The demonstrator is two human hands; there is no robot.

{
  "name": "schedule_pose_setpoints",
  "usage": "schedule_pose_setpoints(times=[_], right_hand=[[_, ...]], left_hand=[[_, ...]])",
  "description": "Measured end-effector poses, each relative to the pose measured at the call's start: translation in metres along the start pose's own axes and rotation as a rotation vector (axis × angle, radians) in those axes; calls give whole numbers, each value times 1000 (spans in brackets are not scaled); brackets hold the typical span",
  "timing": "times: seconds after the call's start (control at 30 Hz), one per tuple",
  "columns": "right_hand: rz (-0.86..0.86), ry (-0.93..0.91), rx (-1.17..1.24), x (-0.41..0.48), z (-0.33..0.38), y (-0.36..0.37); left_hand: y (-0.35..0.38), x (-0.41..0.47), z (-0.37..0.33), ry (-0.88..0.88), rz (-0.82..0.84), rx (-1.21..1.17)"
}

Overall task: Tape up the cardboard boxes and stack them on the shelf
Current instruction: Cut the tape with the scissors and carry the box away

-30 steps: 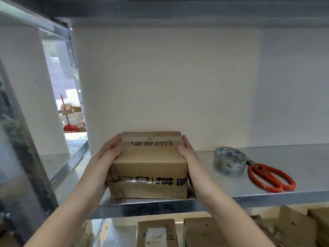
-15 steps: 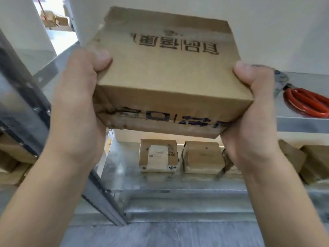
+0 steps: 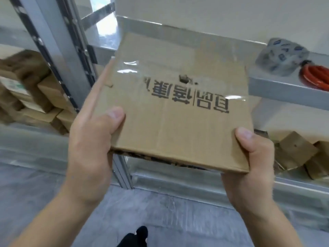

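A flat cardboard box [image 3: 178,111] with black printed characters and a strip of clear tape across its top hangs in the air in front of the metal shelf [image 3: 284,90]. My left hand [image 3: 92,141] grips its left near corner, thumb on top and index finger stretched along the side. My right hand [image 3: 249,157] holds the right near corner, thumb on top, fingers hidden underneath. A roll of clear tape [image 3: 283,57] and red-handled scissors [image 3: 315,77] lie on the shelf at the right.
A grey upright post [image 3: 58,47] of the shelving stands left of the box. Several taped cardboard boxes [image 3: 33,97] are piled on the lower left shelf, more boxes [image 3: 299,154] on the lower right. Grey floor and my dark shoe [image 3: 140,234] lie below.
Both hands lifted the box off the shelf and drew it toward me and down. The view has tilted downward and shifted left.
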State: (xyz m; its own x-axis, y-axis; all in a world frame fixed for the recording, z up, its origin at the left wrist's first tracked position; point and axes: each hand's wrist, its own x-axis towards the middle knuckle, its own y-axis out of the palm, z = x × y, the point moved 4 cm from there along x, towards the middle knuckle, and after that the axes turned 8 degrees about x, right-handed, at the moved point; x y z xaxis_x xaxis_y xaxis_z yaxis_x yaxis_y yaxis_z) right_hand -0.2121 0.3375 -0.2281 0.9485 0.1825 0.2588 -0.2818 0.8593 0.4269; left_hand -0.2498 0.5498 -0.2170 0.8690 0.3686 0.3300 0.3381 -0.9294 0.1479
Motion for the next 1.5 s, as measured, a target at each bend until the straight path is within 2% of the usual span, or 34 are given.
schedule_pose_setpoints(times=[0.07, 0.23, 0.37, 0.53, 0.7, 0.8, 0.93, 1.1, 1.23, 1.37, 1.5], right_hand=[[0, 90, 8, -9, -19, -12], [-140, 249, -117, -21, -79, -60], [-191, 316, -110, -10, -114, -86], [-186, 239, -94, 42, -146, -102], [-259, 206, -78, 90, -168, -107], [-311, 215, -106, 115, -180, -113], [-494, 205, -122, 128, -186, -119], [-478, 196, -183, 145, -196, -122], [-496, 166, -257, 144, -202, -130], [-522, 209, -381, 144, -198, -129], [-460, 210, -541, 143, -183, -122]], left_hand=[[9, -19, 16, 35, 84, 52], [16, -38, 104, -251, 66, 89], [22, -35, 149, -334, 94, 97], [25, 12, 187, -229, 61, 93], [29, 65, 210, -177, 33, 100], [35, 79, 228, -242, 14, 77], [40, 89, 248, -337, 22, 98], [44, 114, 266, -488, -25, 110], [48, 117, 259, -464, -5, 186], [51, 120, 251, -325, -68, 227], [47, 123, 239, -170, -136, 373]])
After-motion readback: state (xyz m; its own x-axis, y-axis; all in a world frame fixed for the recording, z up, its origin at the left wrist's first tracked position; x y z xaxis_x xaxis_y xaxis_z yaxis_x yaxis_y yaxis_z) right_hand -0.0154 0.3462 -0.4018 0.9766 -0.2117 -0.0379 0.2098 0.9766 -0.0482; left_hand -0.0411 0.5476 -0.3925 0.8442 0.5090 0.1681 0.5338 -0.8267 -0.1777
